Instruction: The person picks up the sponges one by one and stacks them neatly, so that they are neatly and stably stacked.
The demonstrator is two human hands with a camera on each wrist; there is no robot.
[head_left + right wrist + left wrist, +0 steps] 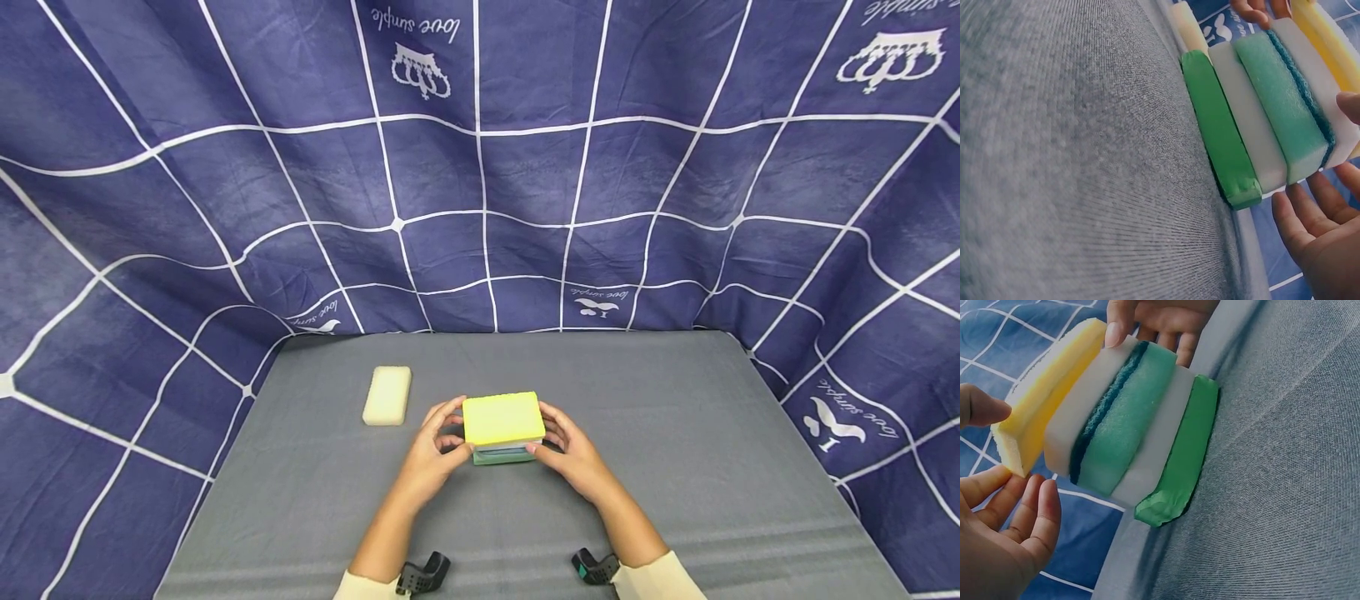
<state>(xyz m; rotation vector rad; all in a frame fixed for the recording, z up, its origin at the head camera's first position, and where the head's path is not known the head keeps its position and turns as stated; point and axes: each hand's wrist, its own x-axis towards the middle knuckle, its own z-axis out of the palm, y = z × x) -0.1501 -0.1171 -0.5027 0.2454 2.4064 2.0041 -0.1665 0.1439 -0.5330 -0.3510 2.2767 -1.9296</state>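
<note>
A stack of sponges and flat blocks stands between the two hands. Lowest is a green wrapped block [1184, 456], then a white sponge [1159, 447], a teal sponge [1127, 419] with a dark scouring layer, and another white sponge [1310, 69]. On top lies a yellow sponge [504, 419], slightly tilted off the white one at its left end. The left hand [435, 454] pinches the yellow sponge's left end between thumb and fingers. At the stack's right end, the right hand [576, 454] holds the upper white sponge, thumb on its front; its lower fingers are spread beside the stack.
A cream sponge [387, 396] lies on the grey cloth-covered table [675, 433], left of and beyond the stack. Blue curtains [525, 167] with white lines hang behind and at both sides. Dark camera mounts [423, 573] sit at the wrists.
</note>
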